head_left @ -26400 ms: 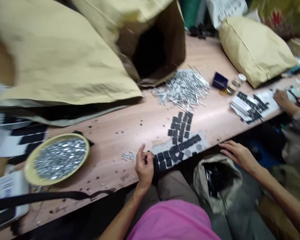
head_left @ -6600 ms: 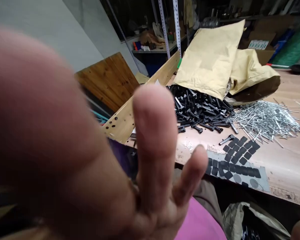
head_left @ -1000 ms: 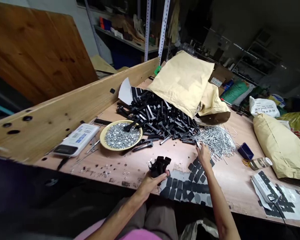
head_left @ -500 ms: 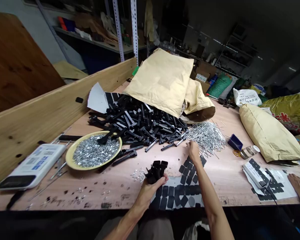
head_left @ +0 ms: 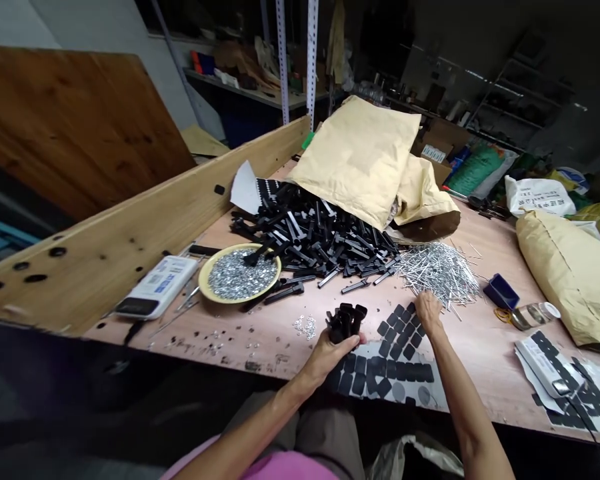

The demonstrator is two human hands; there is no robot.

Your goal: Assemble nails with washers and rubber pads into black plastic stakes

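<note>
My left hand [head_left: 326, 353] is closed around a bundle of black plastic pieces [head_left: 345, 321], held upright just above the table's near edge. My right hand [head_left: 429, 311] reaches forward to the near edge of a heap of thin silver pins [head_left: 437, 270], its fingers curled down and mostly hidden. Between both hands lies a grey sheet with black pads [head_left: 390, 373], and loose black pads [head_left: 400, 325] sit beside my right hand. A big pile of black plastic pieces [head_left: 315, 237] spills out behind.
A yellow dish of small silver parts [head_left: 240, 273] and a white device [head_left: 155, 285] sit at the left. Tan paper sacks [head_left: 365, 157] lie behind the pile, another sack [head_left: 575, 273] at the right. A blue box [head_left: 501, 291], a small jar [head_left: 535, 313] and pad sheets [head_left: 563, 377] sit at right.
My right hand has slid to the right and nearer along the pin heap's edge. My left hand keeps hold of the black bundle. The camera has swung slightly.
</note>
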